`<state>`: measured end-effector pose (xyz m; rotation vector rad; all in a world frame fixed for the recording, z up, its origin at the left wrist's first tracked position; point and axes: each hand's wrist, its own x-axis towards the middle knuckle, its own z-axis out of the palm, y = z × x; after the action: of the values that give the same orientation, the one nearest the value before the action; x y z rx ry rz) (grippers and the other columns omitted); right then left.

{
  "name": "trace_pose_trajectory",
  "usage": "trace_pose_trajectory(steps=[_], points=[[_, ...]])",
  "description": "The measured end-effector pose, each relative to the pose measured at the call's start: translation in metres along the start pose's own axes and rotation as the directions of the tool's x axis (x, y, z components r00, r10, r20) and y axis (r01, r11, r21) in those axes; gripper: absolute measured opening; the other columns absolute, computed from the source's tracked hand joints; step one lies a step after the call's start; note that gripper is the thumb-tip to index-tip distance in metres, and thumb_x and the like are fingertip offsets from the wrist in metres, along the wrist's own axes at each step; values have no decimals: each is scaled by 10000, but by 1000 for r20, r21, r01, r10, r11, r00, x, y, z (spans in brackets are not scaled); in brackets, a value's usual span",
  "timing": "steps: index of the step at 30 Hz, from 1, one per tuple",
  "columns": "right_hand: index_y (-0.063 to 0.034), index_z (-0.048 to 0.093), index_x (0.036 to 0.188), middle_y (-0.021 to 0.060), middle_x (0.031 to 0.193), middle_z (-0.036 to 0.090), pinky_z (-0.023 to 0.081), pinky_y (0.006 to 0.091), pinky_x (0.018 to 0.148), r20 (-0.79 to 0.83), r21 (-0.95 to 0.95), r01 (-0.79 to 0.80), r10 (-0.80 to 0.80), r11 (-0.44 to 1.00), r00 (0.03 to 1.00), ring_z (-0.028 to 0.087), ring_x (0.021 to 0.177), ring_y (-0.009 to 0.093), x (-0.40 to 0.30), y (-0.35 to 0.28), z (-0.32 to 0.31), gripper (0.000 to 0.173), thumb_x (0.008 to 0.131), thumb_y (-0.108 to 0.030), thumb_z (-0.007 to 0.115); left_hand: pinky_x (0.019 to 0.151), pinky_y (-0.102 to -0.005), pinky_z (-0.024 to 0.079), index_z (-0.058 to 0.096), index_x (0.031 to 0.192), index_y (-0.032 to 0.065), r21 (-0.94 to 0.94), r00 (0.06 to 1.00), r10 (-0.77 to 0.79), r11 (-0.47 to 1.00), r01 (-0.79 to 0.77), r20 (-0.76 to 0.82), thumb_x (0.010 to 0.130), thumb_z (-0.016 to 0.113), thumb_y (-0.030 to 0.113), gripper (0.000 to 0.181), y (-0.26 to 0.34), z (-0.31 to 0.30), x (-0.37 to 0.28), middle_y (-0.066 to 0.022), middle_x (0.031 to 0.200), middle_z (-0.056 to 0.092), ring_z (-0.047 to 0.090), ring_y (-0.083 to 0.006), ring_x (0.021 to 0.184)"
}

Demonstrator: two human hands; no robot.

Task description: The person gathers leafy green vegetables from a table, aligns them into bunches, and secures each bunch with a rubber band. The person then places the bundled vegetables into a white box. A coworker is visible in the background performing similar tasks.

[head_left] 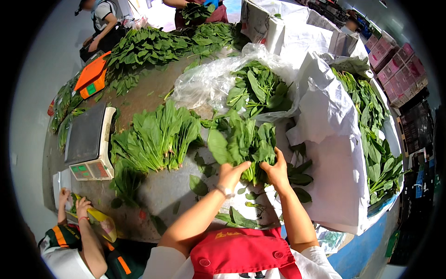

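My left hand (230,177) and my right hand (277,171) grip a bunch of spinach (249,143) from both sides, its leaves pointing away from me and its stems towards me. The thumbs lie along the near side of the bunch; most fingertips are hidden behind leaves. Just beyond it, an open clear plastic bag (205,83) holds more leafy greens (259,85). To the left lies a pile of spinach (162,134) with its root ends facing me. Loose leaves (198,185) are scattered on the metal table (163,191) around my forearms.
A digital scale (87,136) and an orange scale (92,75) stand left. Heaped greens (146,47) lie at the back. On the right, a paper-lined container (334,181) holds greens (373,139). At lower left, a co-worker's hands (83,207) handle a yellow bag (104,223).
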<state>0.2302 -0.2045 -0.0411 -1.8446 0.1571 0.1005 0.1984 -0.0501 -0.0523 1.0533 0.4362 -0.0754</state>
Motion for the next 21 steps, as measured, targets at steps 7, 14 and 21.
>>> trace_pose_trajectory(steps=[7, 14, 21], points=[[-21, 501, 1233, 27, 1106, 583, 437, 285, 887, 266, 438, -138, 19, 888, 964, 552, 999, 147, -36, -7, -21, 577, 678, 50, 640, 836, -293, 479, 660, 970, -24, -105, 999, 17, 994, -22, -45, 770, 708, 4, 209, 28, -41, -78, -97, 968, 680, 645, -151, 872], [11, 383, 1325, 210, 1289, 440, 350, 404, 978, -17, -503, 340, -403, 794, 915, 445, 1179, 342, -43, 15, -8, 622, 755, -34, 628, 853, -290, 450, 605, 1100, 7, -142, 981, -62, 989, 36, -186, 808, 702, 57, 312, 0, -100, -99, -31, 1064, 638, 593, -126, 954], [-26, 637, 889, 114, 761, 587, 458, 353, 641, 358, -244, 723, -633, 646, 686, 579, 675, 256, -85, -41, 44, 146, 763, -76, 691, 841, -304, 439, 584, 1074, 35, -417, 983, -47, 908, -31, -176, 781, 648, 0, 302, -30, -132, -99, -43, 1017, 629, 577, -162, 963]])
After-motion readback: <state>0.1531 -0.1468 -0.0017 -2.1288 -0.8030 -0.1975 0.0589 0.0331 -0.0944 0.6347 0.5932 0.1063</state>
